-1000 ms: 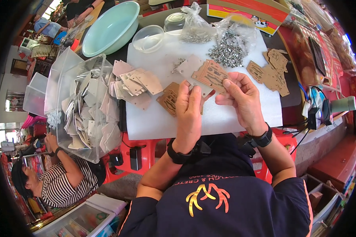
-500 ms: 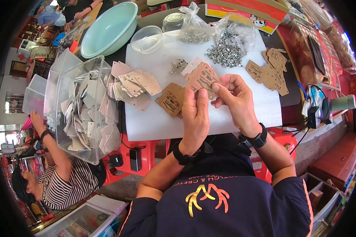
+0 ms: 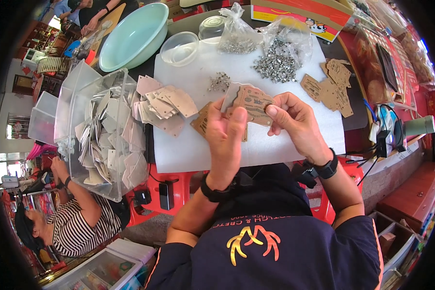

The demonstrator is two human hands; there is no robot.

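Note:
Between my two hands is a brown printed card with a wavy edge, with a paler piece showing behind its left side. My left hand grips the card's left end between thumb and fingers. The thumb and fingers of my right hand pinch its right edge; a small dark round spot shows by that thumb. More brown cards lie partly hidden behind my left hand. Just beyond the held card is a small heap of metal fasteners, all resting on a white foam sheet.
Pale card pieces lie left, beside a clear bin full of them. Bagged metal pieces, a clear bowl and a teal basin stand at the back. Brown cards lie right. A person in stripes sits left.
My hands have moved slightly apart, and the card has turned to lie more level. My left hand has shifted left over the brown cards. The striped person's hands have drawn down from the bin.

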